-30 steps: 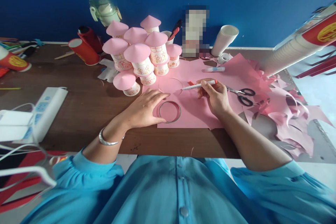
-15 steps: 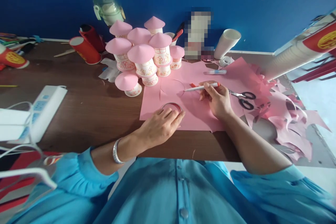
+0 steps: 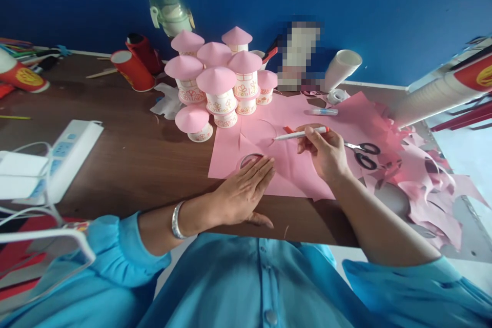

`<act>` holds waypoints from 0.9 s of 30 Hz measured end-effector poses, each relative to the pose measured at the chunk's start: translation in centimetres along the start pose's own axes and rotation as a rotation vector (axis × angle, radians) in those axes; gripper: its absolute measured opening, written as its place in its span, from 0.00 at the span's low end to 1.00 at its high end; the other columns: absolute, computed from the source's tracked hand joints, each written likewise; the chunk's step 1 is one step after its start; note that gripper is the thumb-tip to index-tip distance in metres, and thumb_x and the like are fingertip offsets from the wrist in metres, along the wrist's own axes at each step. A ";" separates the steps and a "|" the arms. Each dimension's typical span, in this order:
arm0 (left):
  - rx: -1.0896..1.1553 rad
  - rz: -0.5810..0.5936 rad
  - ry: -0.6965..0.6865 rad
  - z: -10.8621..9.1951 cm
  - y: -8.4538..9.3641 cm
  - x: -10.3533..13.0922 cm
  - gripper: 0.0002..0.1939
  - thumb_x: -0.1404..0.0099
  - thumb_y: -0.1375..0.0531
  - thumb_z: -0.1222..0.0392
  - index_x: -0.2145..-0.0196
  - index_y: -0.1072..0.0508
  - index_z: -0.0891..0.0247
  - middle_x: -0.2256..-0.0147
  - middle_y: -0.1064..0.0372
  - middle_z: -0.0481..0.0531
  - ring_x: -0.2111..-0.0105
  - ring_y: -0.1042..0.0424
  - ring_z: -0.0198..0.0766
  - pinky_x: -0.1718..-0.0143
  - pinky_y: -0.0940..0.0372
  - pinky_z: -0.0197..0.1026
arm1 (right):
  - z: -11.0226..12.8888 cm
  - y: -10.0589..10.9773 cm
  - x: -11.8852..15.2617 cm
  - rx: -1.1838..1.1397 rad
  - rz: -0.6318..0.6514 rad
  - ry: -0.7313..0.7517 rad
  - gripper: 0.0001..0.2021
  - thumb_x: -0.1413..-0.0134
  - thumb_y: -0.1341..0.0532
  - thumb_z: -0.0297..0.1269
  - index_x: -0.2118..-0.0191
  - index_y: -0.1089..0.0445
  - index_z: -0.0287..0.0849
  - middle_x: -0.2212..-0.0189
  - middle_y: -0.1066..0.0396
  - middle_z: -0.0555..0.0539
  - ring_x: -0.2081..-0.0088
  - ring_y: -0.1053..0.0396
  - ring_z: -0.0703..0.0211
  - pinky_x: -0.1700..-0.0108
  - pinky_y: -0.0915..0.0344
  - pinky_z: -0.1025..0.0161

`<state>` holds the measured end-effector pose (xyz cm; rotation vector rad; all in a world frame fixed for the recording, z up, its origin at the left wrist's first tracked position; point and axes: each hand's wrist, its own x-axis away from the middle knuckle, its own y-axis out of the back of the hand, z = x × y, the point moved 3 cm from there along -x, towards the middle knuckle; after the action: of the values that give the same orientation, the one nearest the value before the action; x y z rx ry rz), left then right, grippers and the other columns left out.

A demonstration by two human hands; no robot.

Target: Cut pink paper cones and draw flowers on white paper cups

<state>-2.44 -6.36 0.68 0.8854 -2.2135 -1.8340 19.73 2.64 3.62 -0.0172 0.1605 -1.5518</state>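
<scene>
My left hand [image 3: 240, 195] lies flat, fingers stretched and thumb spread, over a thin-rimmed round object [image 3: 249, 159] on a pink paper sheet [image 3: 230, 166]. Most of that object is hidden, so its kind does not show. In my right hand [image 3: 325, 151] is a white marker [image 3: 295, 136] with an orange-red end, held in a writing grip with its tip pointing left just above the sheet. A curved line [image 3: 269, 125] shows on the paper beyond the tip. Black-handled scissors [image 3: 365, 154] rest to the right of my right hand.
Decorated paper-cup towers [image 3: 217, 82] with pink cone roofs stand behind the sheet. Pink paper scraps [image 3: 423, 179] pile up at the right, below stacked paper cups [image 3: 426, 102]. A glue-stick-like tube [image 3: 323, 111] lies near the back. At the left sits a power strip [image 3: 73, 148] with cables.
My left hand has flattened over the round object, its fingers straightening and its thumb spreading toward me. My right hand keeps the marker in the same grip. The camera view has shifted slightly.
</scene>
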 end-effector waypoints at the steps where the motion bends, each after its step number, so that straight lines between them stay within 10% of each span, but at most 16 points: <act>1: 0.005 0.015 0.001 0.0 0.0 0.0 0.69 0.42 0.38 0.23 0.27 0.57 0.84 0.29 0.51 0.89 0.26 0.52 0.71 0.28 0.47 0.66 | 0.5 -0.4 0.0 0.018 0.031 -0.003 0.20 0.49 0.25 0.57 0.67 0.21 0.43 0.77 0.29 0.52 0.77 0.33 0.63 0.76 0.32 0.64; 7: 0.049 0.065 0.032 0.1 -0.1 -0.1 0.69 0.41 0.43 0.19 0.26 0.61 0.80 0.28 0.54 0.87 0.25 0.53 0.68 0.28 0.47 0.66 | 2.6 -5.1 -2.2 0.179 0.361 -0.024 0.23 0.45 0.28 0.60 0.68 0.23 0.41 0.77 0.27 0.50 0.77 0.32 0.65 0.76 0.31 0.66; 14: 0.057 0.093 0.041 0.2 -0.6 0.0 0.71 0.41 0.44 0.19 0.26 0.65 0.81 0.27 0.58 0.87 0.25 0.56 0.69 0.27 0.53 0.67 | -0.2 -9.4 -5.9 0.310 0.714 -0.144 0.23 0.42 0.29 0.57 0.71 0.26 0.38 0.80 0.31 0.53 0.79 0.35 0.68 0.78 0.38 0.70; 27: 0.065 0.065 0.043 0.4 -0.8 0.1 0.70 0.40 0.43 0.20 0.24 0.69 0.77 0.26 0.59 0.85 0.24 0.57 0.69 0.26 0.54 0.68 | -0.7 -11.8 -6.0 0.376 0.970 -0.109 0.17 0.35 0.32 0.43 0.72 0.30 0.38 0.79 0.31 0.55 0.80 0.35 0.71 0.76 0.37 0.72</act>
<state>-2.46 -6.13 -0.17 0.8451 -2.2594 -1.7083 7.87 8.43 4.79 0.2405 -0.1963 -0.5895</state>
